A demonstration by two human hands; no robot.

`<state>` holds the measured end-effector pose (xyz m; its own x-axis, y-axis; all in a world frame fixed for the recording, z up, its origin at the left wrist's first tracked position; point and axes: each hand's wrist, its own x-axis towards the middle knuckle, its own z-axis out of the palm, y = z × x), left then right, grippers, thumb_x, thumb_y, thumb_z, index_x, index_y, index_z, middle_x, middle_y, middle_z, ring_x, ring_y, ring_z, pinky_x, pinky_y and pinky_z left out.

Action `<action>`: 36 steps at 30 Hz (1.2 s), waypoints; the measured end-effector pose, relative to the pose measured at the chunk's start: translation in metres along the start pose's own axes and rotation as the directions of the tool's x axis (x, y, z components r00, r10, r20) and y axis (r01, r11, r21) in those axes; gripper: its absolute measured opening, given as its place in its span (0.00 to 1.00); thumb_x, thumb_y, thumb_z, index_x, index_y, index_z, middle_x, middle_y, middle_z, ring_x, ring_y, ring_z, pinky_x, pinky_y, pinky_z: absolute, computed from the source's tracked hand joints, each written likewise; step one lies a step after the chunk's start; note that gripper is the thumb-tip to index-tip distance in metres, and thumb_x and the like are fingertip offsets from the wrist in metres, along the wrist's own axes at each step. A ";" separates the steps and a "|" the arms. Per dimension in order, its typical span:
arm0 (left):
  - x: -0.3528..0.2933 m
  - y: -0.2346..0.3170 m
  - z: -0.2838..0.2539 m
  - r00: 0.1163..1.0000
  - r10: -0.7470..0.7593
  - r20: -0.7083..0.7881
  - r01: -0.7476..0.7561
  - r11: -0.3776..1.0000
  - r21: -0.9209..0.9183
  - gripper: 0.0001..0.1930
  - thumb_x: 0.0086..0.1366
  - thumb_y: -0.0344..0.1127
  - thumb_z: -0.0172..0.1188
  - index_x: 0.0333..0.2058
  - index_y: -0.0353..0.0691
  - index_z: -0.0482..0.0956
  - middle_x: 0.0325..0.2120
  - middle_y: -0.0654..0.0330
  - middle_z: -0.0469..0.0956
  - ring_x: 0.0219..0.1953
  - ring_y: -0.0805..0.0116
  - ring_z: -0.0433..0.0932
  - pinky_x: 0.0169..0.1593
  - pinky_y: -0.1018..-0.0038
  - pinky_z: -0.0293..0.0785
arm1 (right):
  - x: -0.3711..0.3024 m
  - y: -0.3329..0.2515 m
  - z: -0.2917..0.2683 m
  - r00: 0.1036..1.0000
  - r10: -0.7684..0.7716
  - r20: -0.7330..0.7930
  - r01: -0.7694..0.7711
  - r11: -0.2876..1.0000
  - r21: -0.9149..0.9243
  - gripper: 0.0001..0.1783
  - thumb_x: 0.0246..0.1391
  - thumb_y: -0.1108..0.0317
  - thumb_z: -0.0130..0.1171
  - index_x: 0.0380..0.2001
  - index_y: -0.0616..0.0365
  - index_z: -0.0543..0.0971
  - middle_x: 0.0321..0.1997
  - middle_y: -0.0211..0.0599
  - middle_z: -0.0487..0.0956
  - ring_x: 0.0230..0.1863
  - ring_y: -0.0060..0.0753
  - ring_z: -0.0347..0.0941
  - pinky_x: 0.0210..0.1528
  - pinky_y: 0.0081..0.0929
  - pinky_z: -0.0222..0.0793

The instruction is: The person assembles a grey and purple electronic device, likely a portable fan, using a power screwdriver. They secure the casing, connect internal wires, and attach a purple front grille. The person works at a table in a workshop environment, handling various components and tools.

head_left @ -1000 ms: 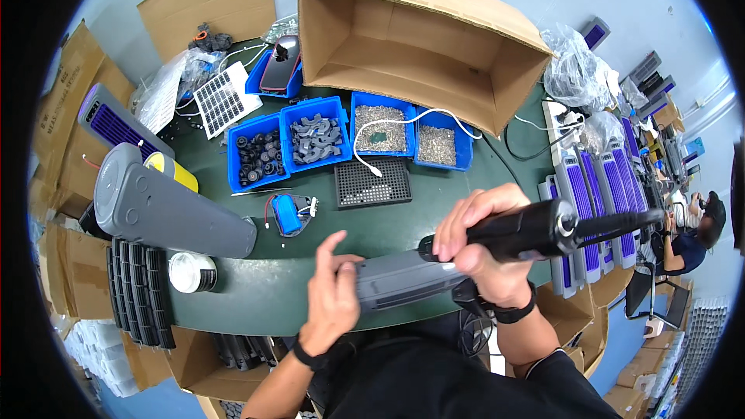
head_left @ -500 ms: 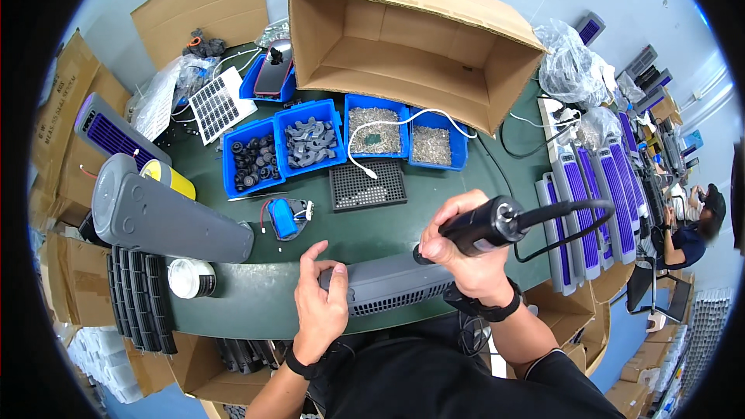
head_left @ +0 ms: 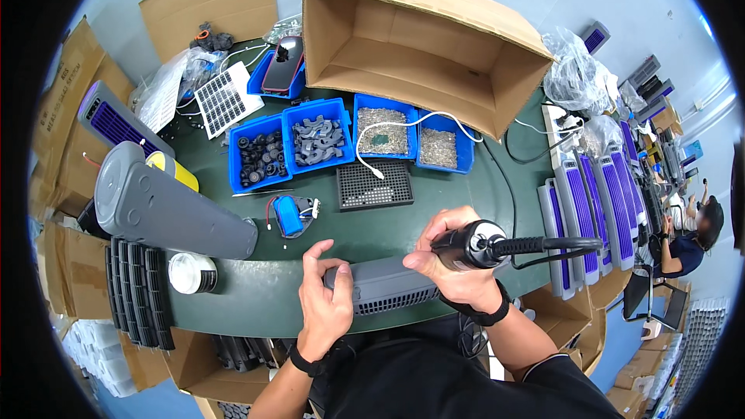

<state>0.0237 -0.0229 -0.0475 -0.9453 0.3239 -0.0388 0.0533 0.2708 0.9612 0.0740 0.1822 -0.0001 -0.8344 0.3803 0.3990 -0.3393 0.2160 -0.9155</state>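
A long dark grey plastic housing (head_left: 388,282) with a slotted side lies across the front edge of the green table. My left hand (head_left: 326,301) grips its left end between thumb and fingers. In my right hand (head_left: 459,275) is a black corded electric screwdriver (head_left: 466,247), held over the right part of the housing with its cable end tilted toward me. Its tip is hidden behind the hand, so I cannot tell whether it touches the housing. Beyond the housing lies a small grey part with a blue battery pack (head_left: 290,216) and wires.
Blue bins hold black knobs (head_left: 261,159), grey clips (head_left: 318,141) and screws (head_left: 385,128). Nearby are a black perforated tray (head_left: 375,186), large carton (head_left: 403,54), tall grey housing (head_left: 171,202) and white tub (head_left: 192,273). Purple-grilled units (head_left: 594,213) stand right; a seated person (head_left: 687,240) is farther off.
My right hand and the screwdriver have dipped slightly, and the screwdriver's cable end has swung lower toward me. My left hand keeps its hold on the housing. The whole view has shifted a little.
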 end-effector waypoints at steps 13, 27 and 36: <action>0.004 -0.014 -0.008 1.000 0.031 -0.005 -0.030 0.992 0.122 0.25 0.69 0.31 0.58 0.63 0.37 0.66 0.34 0.50 0.86 0.34 0.59 0.83 0.41 0.65 0.76 | 0.010 -0.013 -0.020 0.999 -0.039 -0.023 0.044 0.951 0.307 0.25 0.48 0.73 0.81 0.43 0.57 0.74 0.28 0.33 0.80 0.29 0.23 0.78 0.32 0.24 0.76; 0.003 -0.013 -0.027 0.999 -0.025 -0.027 0.027 0.996 0.083 0.25 0.67 0.29 0.55 0.63 0.37 0.67 0.34 0.52 0.86 0.34 0.67 0.80 0.44 0.69 0.73 | 0.013 -0.015 -0.079 0.969 0.105 -0.226 -0.067 0.983 0.168 0.23 0.49 0.69 0.82 0.41 0.61 0.76 0.29 0.32 0.79 0.28 0.22 0.78 0.33 0.21 0.75; 0.003 -0.016 -0.024 0.999 0.004 -0.054 -0.003 1.000 0.016 0.24 0.68 0.28 0.55 0.62 0.37 0.68 0.34 0.54 0.86 0.30 0.74 0.74 0.40 0.73 0.71 | -0.004 0.010 -0.074 0.970 -0.044 -0.240 0.078 0.988 0.131 0.26 0.46 0.74 0.83 0.42 0.60 0.74 0.31 0.31 0.79 0.29 0.21 0.76 0.32 0.20 0.74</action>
<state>0.0124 -0.0481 -0.0561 -0.9610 0.2758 -0.0199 0.0617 0.2843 0.9567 0.1063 0.2497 -0.0073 -0.6897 0.5754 0.4396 -0.4572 0.1248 -0.8806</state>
